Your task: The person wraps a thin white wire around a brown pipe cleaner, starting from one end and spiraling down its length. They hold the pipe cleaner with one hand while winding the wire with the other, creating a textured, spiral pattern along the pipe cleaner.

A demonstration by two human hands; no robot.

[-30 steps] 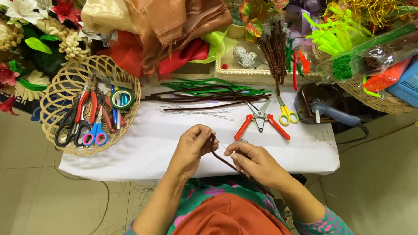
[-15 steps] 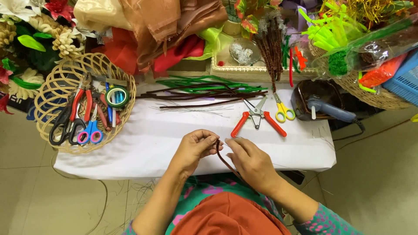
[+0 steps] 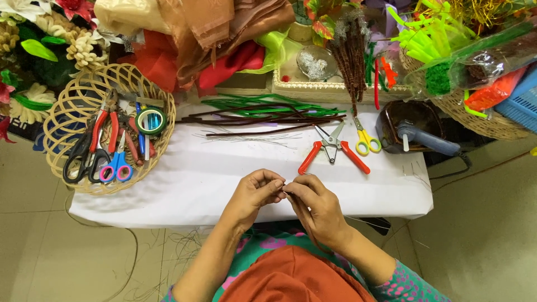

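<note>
- While both hands met at the table's (image 3: 224,184) near edge, the left hand (image 3: 254,193) and right hand (image 3: 319,207) pinched a thin brown stem (image 3: 302,221) between closed fingertips; twisting or wrapping seemed underway.
- A steady grip seemed needed next.
- The stem's tip was hidden; red-handled pliers (image 3: 334,151) lay at twelve o'clock.

The person wears a top with a bright pattern of green, pink and blue shapes. A plain orange cloth (image 3: 291,277) lies over the lap in soft folds. The right arm has a short sleeve (image 3: 411,286) in teal with small pink dots, and it ends near the elbow. Both forearms are bare. The left hand (image 3: 254,193) and the right hand (image 3: 319,207) have no rings or bands.
</note>
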